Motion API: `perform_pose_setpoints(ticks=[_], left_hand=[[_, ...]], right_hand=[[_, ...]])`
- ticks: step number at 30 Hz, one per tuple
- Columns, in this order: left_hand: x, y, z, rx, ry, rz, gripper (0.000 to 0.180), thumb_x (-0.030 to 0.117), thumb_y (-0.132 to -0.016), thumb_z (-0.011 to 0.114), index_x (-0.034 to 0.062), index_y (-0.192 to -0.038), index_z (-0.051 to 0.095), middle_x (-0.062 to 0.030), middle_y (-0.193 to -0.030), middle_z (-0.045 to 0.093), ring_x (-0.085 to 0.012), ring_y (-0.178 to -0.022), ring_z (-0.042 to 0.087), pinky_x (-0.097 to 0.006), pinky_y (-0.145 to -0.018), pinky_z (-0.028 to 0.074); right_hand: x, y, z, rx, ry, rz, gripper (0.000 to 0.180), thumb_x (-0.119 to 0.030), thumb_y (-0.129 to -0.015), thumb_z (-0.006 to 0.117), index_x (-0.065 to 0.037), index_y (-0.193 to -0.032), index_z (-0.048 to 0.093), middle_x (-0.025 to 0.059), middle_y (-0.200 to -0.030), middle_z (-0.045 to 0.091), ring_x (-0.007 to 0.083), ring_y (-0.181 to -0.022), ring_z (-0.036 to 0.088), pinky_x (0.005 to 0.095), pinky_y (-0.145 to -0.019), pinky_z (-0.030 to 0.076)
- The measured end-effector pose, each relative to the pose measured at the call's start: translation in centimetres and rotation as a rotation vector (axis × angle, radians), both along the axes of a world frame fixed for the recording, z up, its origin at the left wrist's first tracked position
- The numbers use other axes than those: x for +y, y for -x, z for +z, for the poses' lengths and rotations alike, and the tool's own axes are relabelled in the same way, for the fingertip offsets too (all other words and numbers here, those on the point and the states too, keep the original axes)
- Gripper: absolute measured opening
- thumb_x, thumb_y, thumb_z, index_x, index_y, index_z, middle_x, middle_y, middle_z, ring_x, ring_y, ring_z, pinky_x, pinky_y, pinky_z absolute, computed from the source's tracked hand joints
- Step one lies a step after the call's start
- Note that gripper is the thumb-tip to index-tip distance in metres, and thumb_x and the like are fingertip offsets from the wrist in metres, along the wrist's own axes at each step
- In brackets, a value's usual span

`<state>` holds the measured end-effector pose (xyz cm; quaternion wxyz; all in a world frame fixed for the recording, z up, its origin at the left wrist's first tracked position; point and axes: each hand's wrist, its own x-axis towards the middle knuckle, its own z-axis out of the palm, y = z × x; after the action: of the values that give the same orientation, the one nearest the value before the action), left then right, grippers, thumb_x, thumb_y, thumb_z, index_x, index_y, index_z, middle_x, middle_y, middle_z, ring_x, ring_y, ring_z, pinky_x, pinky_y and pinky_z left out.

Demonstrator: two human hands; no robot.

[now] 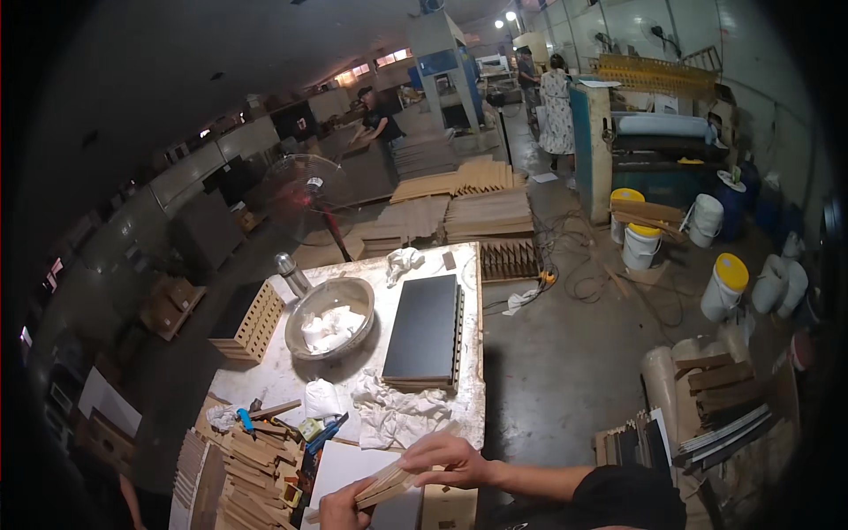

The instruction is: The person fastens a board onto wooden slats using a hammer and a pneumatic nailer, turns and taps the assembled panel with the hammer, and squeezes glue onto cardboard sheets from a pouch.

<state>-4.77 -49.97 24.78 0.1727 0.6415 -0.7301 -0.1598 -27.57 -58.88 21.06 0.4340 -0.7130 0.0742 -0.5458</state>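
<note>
My left hand [343, 509] grips the near end of a small bundle of thin, pale wooden strips [385, 486]. Over the far end of the same strips lies my right hand [447, 459], its fingers bent around them. A white board [344, 464] lies beneath the bundle on the work table. Just beyond my hands is a crumpled white cloth [399, 413]. To the left, many loose wooden strips [247, 468] are piled at the table's near corner, with a blue-handled tool [329, 433] beside them.
A metal bowl [362, 331] holding white cloth stands on the table [371, 268], near a stack of dark panels [422, 327] and a slotted wooden stack [256, 322]. Behind are a standing fan [309, 185] and board piles [490, 212]. Buckets [726, 287] stand right; people work farther off.
</note>
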Motion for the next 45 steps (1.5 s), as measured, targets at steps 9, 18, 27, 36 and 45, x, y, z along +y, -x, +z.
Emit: perform_pose_setpoints(ticks=[9, 18, 27, 36, 45], left_hand=[[-0.3, 2.4, 0.6, 0.21, 0.049, -0.013, 0.022, 0.01, -0.079, 0.059, 0.0041, -0.1, 0.062, -0.0212, -0.086, 0.063, -0.0347, -0.083, 0.063, -0.038, -0.07, 0.049], [-0.9, -1.9, -1.9, 0.288, 0.051, 0.065, 0.023, 0.009, -0.072, 0.068, 0.0069, -0.095, 0.068, -0.0114, -0.083, 0.068, -0.0177, -0.082, 0.067, -0.029, -0.072, 0.05], [-1.2, -1.3, -0.1, 0.427, -0.022, 0.079, 0.027, 0.018, -0.072, 0.073, 0.0048, -0.095, 0.066, -0.0074, -0.078, 0.068, -0.0104, -0.072, 0.063, -0.026, -0.067, 0.049], [-0.7, -3.3, -4.2, 1.142, 0.089, 0.279, 0.017, 0.001, -0.078, 0.063, 0.0018, -0.094, 0.065, -0.0002, -0.082, 0.065, -0.0075, -0.077, 0.057, -0.025, -0.069, 0.048], [9.5, -5.7, -13.7, 0.189, -0.092, 0.839, 0.04, 0.026, -0.072, 0.073, 0.0083, -0.106, 0.061, -0.0105, -0.089, 0.064, -0.0267, -0.082, 0.063, -0.034, -0.071, 0.05]], right_hand=[[0.7, 0.0, 1.7, -0.15, 0.395, -0.352, 0.019, -0.008, -0.073, 0.071, -0.011, -0.092, 0.07, 0.0095, -0.1, 0.065, 0.0242, -0.085, 0.064, 0.0332, -0.071, 0.051], [0.5, -2.6, 2.3, -0.02, 0.403, -0.329, 0.029, -0.001, -0.069, 0.068, -0.013, -0.095, 0.069, 0.009, -0.095, 0.065, 0.024, -0.083, 0.064, 0.0331, -0.066, 0.05], [1.1, -2.5, 4.2, 0.097, 0.469, -0.427, 0.026, -0.005, -0.071, 0.072, -0.012, -0.096, 0.069, 0.0075, -0.097, 0.064, 0.0206, -0.083, 0.062, 0.0294, -0.069, 0.049], [-0.2, -7.1, 8.4, 0.205, 0.651, -0.3, 0.028, -0.01, -0.074, 0.062, -0.019, -0.099, 0.068, 0.0037, -0.095, 0.065, 0.0203, -0.078, 0.061, 0.0321, -0.065, 0.043], [-0.1, -13.7, 9.2, 0.493, 0.749, -0.106, 0.029, -0.01, -0.073, 0.06, -0.019, -0.1, 0.066, 0.0011, -0.096, 0.064, 0.0183, -0.086, 0.06, 0.0314, -0.074, 0.044]])
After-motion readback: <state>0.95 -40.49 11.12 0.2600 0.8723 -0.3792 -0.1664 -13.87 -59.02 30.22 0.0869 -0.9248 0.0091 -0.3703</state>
